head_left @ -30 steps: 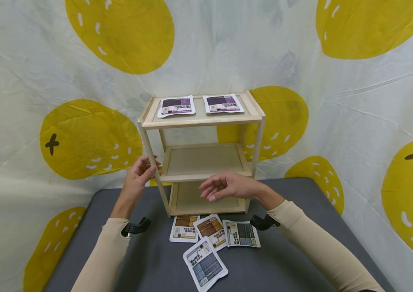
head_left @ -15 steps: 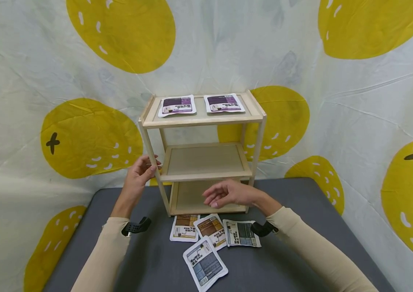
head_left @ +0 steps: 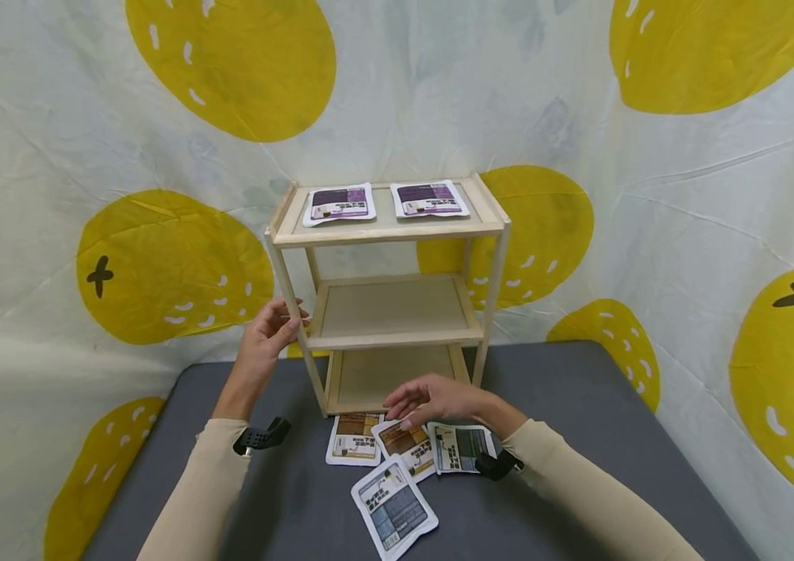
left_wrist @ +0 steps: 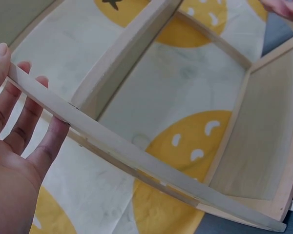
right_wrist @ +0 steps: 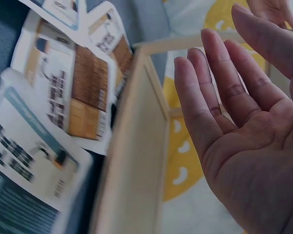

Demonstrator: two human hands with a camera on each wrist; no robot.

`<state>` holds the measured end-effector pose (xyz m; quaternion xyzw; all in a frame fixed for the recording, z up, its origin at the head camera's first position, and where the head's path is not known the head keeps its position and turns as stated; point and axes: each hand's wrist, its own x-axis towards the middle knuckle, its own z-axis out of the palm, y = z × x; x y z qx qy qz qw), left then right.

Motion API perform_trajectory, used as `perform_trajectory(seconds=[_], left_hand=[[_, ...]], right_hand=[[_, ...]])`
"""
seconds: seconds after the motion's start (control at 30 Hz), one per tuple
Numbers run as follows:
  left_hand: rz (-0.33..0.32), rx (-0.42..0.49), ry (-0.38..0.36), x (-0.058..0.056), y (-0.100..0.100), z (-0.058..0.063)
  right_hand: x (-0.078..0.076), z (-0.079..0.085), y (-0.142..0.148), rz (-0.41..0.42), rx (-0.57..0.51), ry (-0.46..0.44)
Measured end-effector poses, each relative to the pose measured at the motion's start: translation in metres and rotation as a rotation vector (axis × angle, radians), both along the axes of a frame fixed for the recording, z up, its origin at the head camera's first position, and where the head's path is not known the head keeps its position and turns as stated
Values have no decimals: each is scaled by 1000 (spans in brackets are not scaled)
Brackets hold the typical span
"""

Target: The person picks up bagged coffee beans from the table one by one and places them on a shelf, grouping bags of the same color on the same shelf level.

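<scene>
In the head view, a three-tier wooden shelf rack (head_left: 397, 340) stands on the grey table. My left hand (head_left: 263, 335) grips its left front post, thumb on one side and fingers behind it, as the left wrist view shows. My right hand (head_left: 442, 396) hovers in front of the bottom tier with fingers loosely extended, holding nothing. Below its fingers lies a brown-labelled flat pouch (head_left: 404, 444). Beside that are another brown pouch (head_left: 357, 444) on the left and a dark green one (head_left: 458, 450) on the right. A blue-grey pouch (head_left: 394, 506) lies nearest, overlapping the middle brown one.
Two purple-labelled pouches, a left one (head_left: 340, 204) and a right one (head_left: 429, 199), lie side by side on the top tier. Behind the rack hangs a white cloth (head_left: 382, 93) printed with big yellow fruit. The grey table (head_left: 544, 499) has rounded back corners.
My right hand has come down and toward me, from in front of the lower tiers to just over the pouches. My left hand keeps its grip on the post.
</scene>
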<state>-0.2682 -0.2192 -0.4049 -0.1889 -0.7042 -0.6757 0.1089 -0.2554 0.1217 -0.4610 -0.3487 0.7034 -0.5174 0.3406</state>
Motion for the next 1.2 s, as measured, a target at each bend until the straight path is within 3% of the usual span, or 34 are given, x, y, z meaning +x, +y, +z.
perform_trajectory(seconds=[0.27, 0.63, 0.73, 0.93, 1.03, 1.2], left_hand=[[13, -4, -12, 1, 0, -4], [23, -12, -18, 0, 1, -4], [25, -18, -14, -1, 0, -5], [28, -24, -8, 0, 0, -3], [27, -20, -9, 0, 0, -3], [34, -25, -9, -1, 1, -4]], right_hand=[[11, -35, -14, 22, -50, -5], [25, -56, -28, 32, -48, -23], [31, -60, -33, 48, 17, 61], [38, -69, -40, 110, 168, 407], [40, -73, -43, 128, 218, 529], [43, -69, -47, 146, 274, 572]])
